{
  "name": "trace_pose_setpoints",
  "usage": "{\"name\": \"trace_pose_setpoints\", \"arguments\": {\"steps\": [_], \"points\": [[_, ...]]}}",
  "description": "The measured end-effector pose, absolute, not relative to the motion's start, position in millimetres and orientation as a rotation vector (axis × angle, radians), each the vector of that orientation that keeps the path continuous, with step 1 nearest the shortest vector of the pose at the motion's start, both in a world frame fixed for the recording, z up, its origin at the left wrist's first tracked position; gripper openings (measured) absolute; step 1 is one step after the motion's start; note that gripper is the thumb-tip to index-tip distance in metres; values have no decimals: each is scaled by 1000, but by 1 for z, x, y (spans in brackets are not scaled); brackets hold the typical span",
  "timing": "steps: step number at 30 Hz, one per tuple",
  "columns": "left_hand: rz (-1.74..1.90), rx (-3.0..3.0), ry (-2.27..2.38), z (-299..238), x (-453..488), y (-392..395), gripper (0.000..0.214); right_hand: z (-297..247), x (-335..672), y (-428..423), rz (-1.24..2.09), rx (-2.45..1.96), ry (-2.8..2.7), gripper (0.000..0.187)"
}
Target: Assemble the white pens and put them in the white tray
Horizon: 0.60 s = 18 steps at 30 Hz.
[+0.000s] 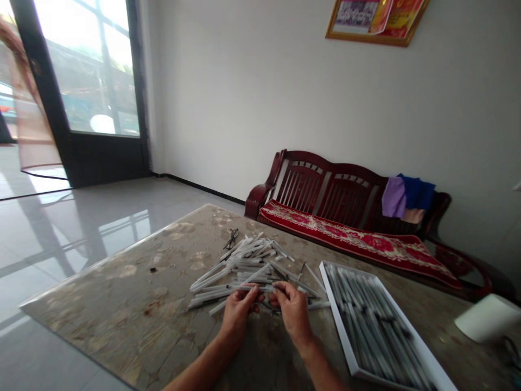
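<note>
My left hand (237,312) and my right hand (293,312) are close together over the near edge of a loose pile of thin whitish tubes (244,264). Between my fingertips runs a slim grey-white tube (265,289), pinched at its left by the left hand and at its right by the right hand. What kind of tube it is, I cannot make out. To the right of my right hand lies a white shallow box (338,320), holding rows of similar tubes with dark parts, blurred.
The stone-patterned table (163,271) carries black-framed glasses (232,239) behind the pile and a small black piece (153,269) at left. A white roll (488,317) stands at the right. Beyond the table is a dark red wooden bench (325,193) with draped cloths (409,196).
</note>
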<state>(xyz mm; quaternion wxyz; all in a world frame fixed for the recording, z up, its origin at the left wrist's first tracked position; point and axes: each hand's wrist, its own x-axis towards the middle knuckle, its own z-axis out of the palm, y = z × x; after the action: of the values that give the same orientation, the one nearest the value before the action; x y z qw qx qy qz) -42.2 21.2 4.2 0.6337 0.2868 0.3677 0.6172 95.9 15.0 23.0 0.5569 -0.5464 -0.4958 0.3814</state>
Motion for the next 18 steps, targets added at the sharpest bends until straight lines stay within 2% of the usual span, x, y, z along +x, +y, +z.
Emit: {"name": "trace_pose_setpoints", "arguments": {"steps": [7, 11, 15, 18], "points": [[1471, 789, 842, 5, -41, 18, 34, 24, 86, 5, 1159, -1293, -836, 52], [1489, 847, 841, 1, -44, 19, 33, 34, 82, -2, 1316, -1145, -608, 55], [1495, 952, 851, -4, -45, 18, 33, 35, 76, -9, 1488, -888, -415, 51], [1446, 1146, 853, -4, -45, 13, 30, 29, 74, -12, 1537, -926, -368, 48]]}}
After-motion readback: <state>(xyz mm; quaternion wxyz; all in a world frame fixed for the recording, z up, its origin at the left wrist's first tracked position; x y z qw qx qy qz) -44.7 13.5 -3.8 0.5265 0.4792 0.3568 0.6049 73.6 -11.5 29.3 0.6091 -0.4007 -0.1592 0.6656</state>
